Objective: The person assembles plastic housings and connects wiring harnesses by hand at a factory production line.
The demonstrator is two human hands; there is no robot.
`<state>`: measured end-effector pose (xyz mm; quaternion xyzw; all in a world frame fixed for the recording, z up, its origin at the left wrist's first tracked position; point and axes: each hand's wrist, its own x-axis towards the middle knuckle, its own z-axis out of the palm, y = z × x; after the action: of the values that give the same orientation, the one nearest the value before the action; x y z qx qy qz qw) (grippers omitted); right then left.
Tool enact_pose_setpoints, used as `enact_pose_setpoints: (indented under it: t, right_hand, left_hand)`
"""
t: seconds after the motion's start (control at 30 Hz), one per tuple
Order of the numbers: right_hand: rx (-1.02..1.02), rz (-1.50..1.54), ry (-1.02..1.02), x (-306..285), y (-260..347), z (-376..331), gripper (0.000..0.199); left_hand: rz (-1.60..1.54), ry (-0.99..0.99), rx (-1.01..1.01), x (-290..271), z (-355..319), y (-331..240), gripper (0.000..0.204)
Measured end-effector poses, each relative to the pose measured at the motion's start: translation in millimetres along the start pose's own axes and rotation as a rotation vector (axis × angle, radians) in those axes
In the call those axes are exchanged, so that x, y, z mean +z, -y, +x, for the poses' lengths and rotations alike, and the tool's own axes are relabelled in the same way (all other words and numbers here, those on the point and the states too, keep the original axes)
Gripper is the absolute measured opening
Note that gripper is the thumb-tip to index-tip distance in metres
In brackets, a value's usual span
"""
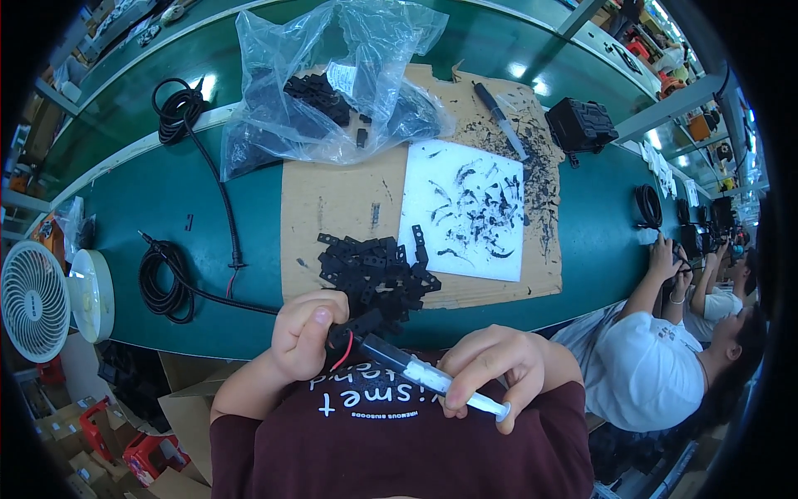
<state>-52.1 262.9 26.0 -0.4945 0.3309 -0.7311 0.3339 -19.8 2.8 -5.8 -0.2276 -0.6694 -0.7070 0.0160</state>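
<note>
So I had a syringe point(391, 356) out in front of my shirt point(374, 453), slanted with its dark end up by my left fist and the white plunger end down toward the right. My right hand point(497, 362) was gripping it around the plunger end, while my left hand point(306, 334) was closed around the end of a black cable point(256, 308), a red wire point(342, 354) poking out just beside it (couldn't tell if the syringe tip actually touched anything in there). Just beyond my left hand sat a heap of small black parts point(366, 270) on a cardboard sheet point(345, 187), next to a white board point(424, 179) covered in black smears. Past that lay a clear plastic bag point(274, 125) with more black parts in it, and off left, a white fan point(33, 301).
</note>
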Motion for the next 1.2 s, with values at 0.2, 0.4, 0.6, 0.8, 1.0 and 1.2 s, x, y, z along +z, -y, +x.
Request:
enact_pose_setpoints:
  t: [0.2, 0.4, 0.6, 0.8, 1.0, 1.2]
  right_hand:
    - [0.035, 0.275, -0.077, 3, -2, -4, 0.061]
    - [-0.002, 0.488, -0.154, 2, -11, -14, 0.065]
    - [-0.048, 0.462, -0.128, 2, -6, -14, 0.065]
    - [-0.028, 0.447, -0.104, 1, -7, -16, 0.065]
    - [0.031, 0.439, -0.176, 5, 0, -18, 0.057]
    - [0.159, -0.359, -0.086, -21, 27, -24, 0.057]
  left_hand:
    - [0.055, 0.004, 0.067, -2, 1, 0, 0.027]
    - [0.225, 0.063, 0.191, 2, 7, 0, 0.022]
    - [0.232, 0.062, 0.209, 3, 6, -2, 0.023]
    - [0.229, 0.062, 0.206, 3, 7, -3, 0.023]
    - [0.241, 0.034, 0.217, 6, 9, -4, 0.023]
    - [0.200, -0.142, 0.169, 7, 3, -6, 0.027]
